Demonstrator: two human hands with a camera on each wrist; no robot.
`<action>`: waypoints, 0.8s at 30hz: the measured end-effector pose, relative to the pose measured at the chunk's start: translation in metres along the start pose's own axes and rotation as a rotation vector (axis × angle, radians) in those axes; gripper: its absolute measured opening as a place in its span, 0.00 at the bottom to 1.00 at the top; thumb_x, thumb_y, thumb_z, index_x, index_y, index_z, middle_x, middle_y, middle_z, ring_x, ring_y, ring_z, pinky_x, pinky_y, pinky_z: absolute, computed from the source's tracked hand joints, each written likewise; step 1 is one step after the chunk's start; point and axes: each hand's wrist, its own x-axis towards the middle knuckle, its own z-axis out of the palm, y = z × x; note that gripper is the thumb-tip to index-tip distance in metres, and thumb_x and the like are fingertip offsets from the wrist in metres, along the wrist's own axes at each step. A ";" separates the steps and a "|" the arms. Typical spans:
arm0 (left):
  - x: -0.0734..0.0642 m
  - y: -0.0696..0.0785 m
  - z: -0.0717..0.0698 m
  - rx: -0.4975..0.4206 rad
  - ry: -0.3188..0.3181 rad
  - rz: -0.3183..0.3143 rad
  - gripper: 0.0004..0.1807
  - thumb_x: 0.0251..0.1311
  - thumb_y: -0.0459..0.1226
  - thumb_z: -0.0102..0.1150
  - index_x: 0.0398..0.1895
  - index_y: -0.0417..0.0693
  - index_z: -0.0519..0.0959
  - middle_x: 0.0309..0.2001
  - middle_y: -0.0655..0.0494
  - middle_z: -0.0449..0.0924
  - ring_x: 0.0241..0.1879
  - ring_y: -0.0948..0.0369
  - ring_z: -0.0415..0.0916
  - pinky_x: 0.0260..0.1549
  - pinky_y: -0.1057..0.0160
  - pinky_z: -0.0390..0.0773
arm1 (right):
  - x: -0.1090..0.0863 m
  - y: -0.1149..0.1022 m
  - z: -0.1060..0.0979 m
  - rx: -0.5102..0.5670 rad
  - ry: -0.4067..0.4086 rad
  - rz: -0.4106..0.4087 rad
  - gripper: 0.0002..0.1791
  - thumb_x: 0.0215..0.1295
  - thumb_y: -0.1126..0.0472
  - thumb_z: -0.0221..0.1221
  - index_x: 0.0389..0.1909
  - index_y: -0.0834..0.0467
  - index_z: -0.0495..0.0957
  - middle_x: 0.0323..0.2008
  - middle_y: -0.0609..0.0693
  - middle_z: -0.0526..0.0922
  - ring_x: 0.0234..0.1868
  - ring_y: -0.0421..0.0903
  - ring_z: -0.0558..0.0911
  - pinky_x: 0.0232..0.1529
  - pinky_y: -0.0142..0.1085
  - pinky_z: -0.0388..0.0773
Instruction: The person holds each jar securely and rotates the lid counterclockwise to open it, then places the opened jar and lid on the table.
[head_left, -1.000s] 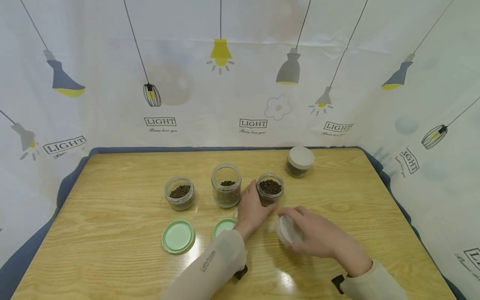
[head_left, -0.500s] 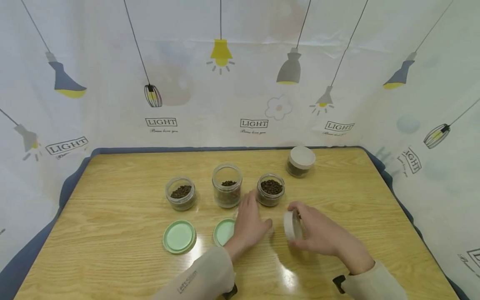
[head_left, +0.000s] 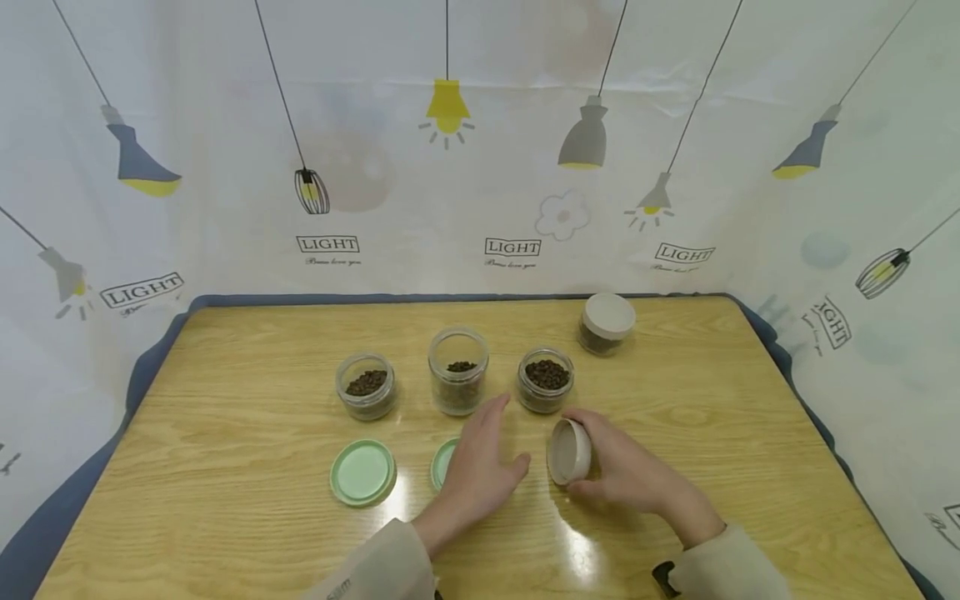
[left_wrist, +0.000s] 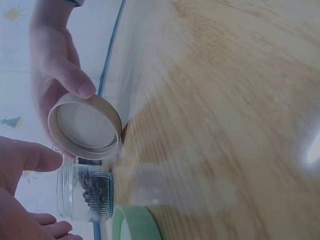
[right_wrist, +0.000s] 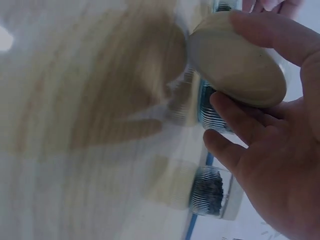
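My right hand (head_left: 630,462) pinches an off-white jar lid (head_left: 569,452) by its rim, between thumb and fingers. The lid stands on edge over the table, and its hollow underside faces left, plain in the left wrist view. To its left my left hand (head_left: 480,471) holds nothing; its fingers are extended and the thumb is spread. That hand partly covers a green lid (head_left: 442,463). Just beyond both hands is an uncovered glass jar (head_left: 546,381) of dark brown beans. A taller uncovered jar (head_left: 458,371) with fewer beans stands left of it.
A third uncovered jar (head_left: 366,385) of beans stands farther left, with another green lid (head_left: 362,472) lying in front of it. At the back right is a jar (head_left: 607,323) capped in off-white. A printed curtain (head_left: 420,192) hangs behind the wooden table (head_left: 225,400).
My left hand has let go of the right-hand uncovered jar and drawn back towards the lower left. In my right hand the lid has turned, so its hollow side now shows.
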 end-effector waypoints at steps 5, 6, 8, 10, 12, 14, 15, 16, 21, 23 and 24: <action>-0.003 -0.004 -0.006 0.007 0.012 0.010 0.42 0.58 0.43 0.63 0.74 0.50 0.56 0.73 0.49 0.59 0.73 0.50 0.55 0.70 0.46 0.60 | 0.003 0.005 0.008 0.059 0.001 -0.007 0.49 0.49 0.51 0.74 0.67 0.62 0.59 0.58 0.54 0.75 0.57 0.49 0.76 0.58 0.49 0.75; -0.003 -0.005 -0.006 0.011 0.013 0.010 0.42 0.58 0.43 0.63 0.74 0.50 0.56 0.73 0.49 0.59 0.73 0.50 0.56 0.70 0.47 0.61 | 0.003 0.005 0.010 0.065 0.003 -0.003 0.49 0.48 0.51 0.74 0.67 0.62 0.59 0.57 0.53 0.75 0.57 0.49 0.77 0.58 0.49 0.75; -0.003 -0.006 -0.007 0.010 0.014 0.010 0.42 0.58 0.43 0.63 0.74 0.50 0.56 0.73 0.50 0.60 0.73 0.50 0.56 0.70 0.47 0.61 | 0.003 0.006 0.013 0.052 0.014 0.007 0.49 0.47 0.50 0.74 0.66 0.63 0.60 0.57 0.53 0.76 0.56 0.48 0.76 0.58 0.49 0.75; -0.003 -0.008 -0.007 0.005 0.016 0.011 0.41 0.58 0.42 0.63 0.74 0.49 0.57 0.73 0.49 0.60 0.73 0.50 0.56 0.70 0.47 0.61 | 0.003 0.006 0.016 0.027 0.023 0.019 0.49 0.46 0.49 0.75 0.66 0.64 0.61 0.57 0.53 0.75 0.56 0.48 0.76 0.57 0.49 0.74; -0.003 -0.009 -0.008 0.004 0.017 0.009 0.41 0.58 0.42 0.63 0.74 0.49 0.57 0.72 0.49 0.61 0.73 0.50 0.57 0.70 0.47 0.62 | 0.003 0.007 0.019 -0.003 0.033 0.024 0.50 0.46 0.48 0.75 0.66 0.65 0.62 0.58 0.55 0.75 0.57 0.50 0.74 0.58 0.50 0.72; -0.003 -0.010 -0.008 0.009 0.024 0.017 0.40 0.58 0.42 0.63 0.73 0.48 0.58 0.72 0.49 0.61 0.72 0.49 0.57 0.69 0.46 0.62 | 0.003 0.008 0.022 -0.035 0.046 0.014 0.50 0.45 0.48 0.75 0.65 0.66 0.63 0.59 0.56 0.74 0.58 0.52 0.73 0.61 0.53 0.69; -0.004 -0.010 -0.008 0.014 0.028 0.020 0.40 0.58 0.42 0.63 0.73 0.48 0.58 0.72 0.49 0.62 0.72 0.49 0.57 0.69 0.46 0.63 | 0.003 0.008 0.023 -0.050 0.053 0.003 0.50 0.45 0.49 0.75 0.65 0.67 0.63 0.59 0.58 0.74 0.59 0.54 0.72 0.63 0.56 0.66; -0.004 -0.010 -0.008 0.019 0.030 0.019 0.40 0.58 0.42 0.63 0.73 0.49 0.58 0.72 0.49 0.62 0.72 0.49 0.58 0.69 0.47 0.63 | 0.003 0.009 0.025 -0.062 0.061 -0.007 0.49 0.44 0.49 0.75 0.64 0.67 0.63 0.60 0.59 0.73 0.60 0.56 0.71 0.65 0.59 0.63; -0.006 -0.011 -0.008 0.031 0.044 0.036 0.38 0.57 0.42 0.63 0.72 0.49 0.61 0.71 0.49 0.64 0.71 0.49 0.59 0.67 0.47 0.65 | 0.004 0.010 0.032 -0.122 0.082 -0.019 0.47 0.43 0.48 0.76 0.61 0.65 0.65 0.66 0.63 0.67 0.68 0.63 0.65 0.68 0.68 0.50; -0.007 -0.011 -0.008 0.034 0.046 0.041 0.38 0.57 0.42 0.63 0.72 0.49 0.61 0.71 0.49 0.64 0.71 0.49 0.60 0.67 0.46 0.66 | 0.003 0.011 0.035 -0.142 0.085 -0.002 0.48 0.42 0.47 0.76 0.61 0.63 0.65 0.67 0.64 0.66 0.69 0.63 0.63 0.70 0.67 0.49; -0.007 -0.011 -0.008 0.036 0.047 0.043 0.39 0.57 0.42 0.63 0.72 0.49 0.61 0.71 0.49 0.64 0.71 0.49 0.60 0.66 0.45 0.66 | 0.003 0.011 0.035 -0.144 0.087 0.009 0.48 0.41 0.47 0.77 0.61 0.62 0.65 0.68 0.63 0.65 0.70 0.62 0.62 0.70 0.66 0.48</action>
